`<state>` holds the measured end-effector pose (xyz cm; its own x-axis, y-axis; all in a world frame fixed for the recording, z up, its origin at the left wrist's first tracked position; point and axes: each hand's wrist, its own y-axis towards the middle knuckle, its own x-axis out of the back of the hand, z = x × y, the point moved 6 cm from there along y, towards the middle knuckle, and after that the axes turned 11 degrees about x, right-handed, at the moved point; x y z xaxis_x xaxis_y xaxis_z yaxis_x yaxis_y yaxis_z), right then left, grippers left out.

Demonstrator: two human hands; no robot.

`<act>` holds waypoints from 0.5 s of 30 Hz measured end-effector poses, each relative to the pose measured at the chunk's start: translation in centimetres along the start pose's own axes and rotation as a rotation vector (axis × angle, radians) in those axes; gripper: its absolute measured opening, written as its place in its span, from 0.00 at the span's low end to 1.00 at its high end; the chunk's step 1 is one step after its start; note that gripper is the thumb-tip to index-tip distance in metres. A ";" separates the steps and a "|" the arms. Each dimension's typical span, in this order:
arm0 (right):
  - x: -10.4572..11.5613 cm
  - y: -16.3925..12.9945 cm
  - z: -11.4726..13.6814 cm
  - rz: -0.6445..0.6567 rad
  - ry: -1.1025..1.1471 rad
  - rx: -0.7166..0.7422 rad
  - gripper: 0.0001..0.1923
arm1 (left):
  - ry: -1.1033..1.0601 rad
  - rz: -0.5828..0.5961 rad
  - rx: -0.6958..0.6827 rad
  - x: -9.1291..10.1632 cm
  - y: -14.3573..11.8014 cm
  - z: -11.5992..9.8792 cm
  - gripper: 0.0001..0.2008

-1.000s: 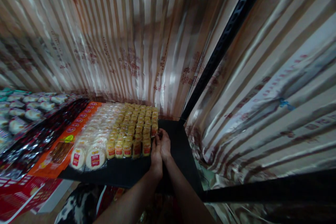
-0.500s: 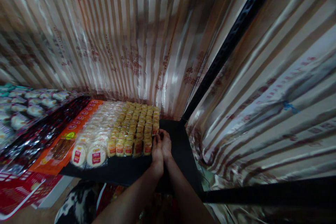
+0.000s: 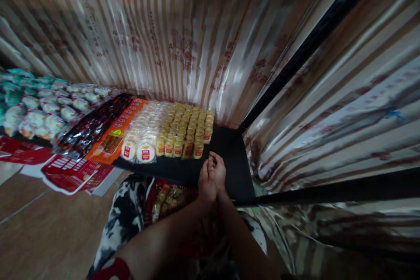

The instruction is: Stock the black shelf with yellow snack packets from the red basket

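Note:
My left hand (image 3: 206, 180) and my right hand (image 3: 219, 173) are pressed together, fingers pointing forward, over the front of a black shelf (image 3: 231, 157). They are close to the bare right part of the shelf and a little short of the rows of small yellow packs (image 3: 188, 129). Nothing shows between the hands, and their inner sides are hidden. Left of the yellow packs lie round white packs in clear wrap (image 3: 141, 138), then a flat orange packet (image 3: 113, 140).
Dark shiny packets (image 3: 88, 127) and white-green packs (image 3: 39, 111) fill the shelf further left. A shiny striped curtain (image 3: 164, 30) hangs behind and to the right, crossed by a black post (image 3: 315, 39). An open red bag (image 3: 164, 197) and black-white cloth (image 3: 124, 218) are below my arms.
Both hands have drawn back from the right edge of the yellow packs toward the shelf's front. The view has shifted, showing more floor and the bag below.

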<state>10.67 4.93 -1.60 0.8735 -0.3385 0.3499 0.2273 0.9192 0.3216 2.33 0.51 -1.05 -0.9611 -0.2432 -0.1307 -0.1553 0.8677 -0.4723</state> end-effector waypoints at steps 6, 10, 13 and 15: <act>0.2 -8.0 3.4 -0.008 0.094 0.056 0.16 | 0.289 0.064 -0.258 5.6 -6.8 1.8 0.19; -1.8 -13.0 3.5 0.133 0.107 0.039 0.16 | 0.393 0.078 -0.279 9.8 -8.3 4.5 0.19; -4.5 -15.7 1.7 0.268 0.044 -0.077 0.18 | 0.465 0.020 -0.141 12.8 -6.9 7.3 0.18; -6.7 -16.9 0.8 0.387 -0.002 -0.124 0.19 | 0.542 -0.073 -0.031 14.9 -5.4 9.0 0.16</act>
<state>0.62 -8.44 -8.71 0.9039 0.0368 0.4261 -0.0677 0.9960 0.0576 -9.07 -11.66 -8.26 -0.9263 -0.0525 0.3731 -0.2252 0.8711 -0.4365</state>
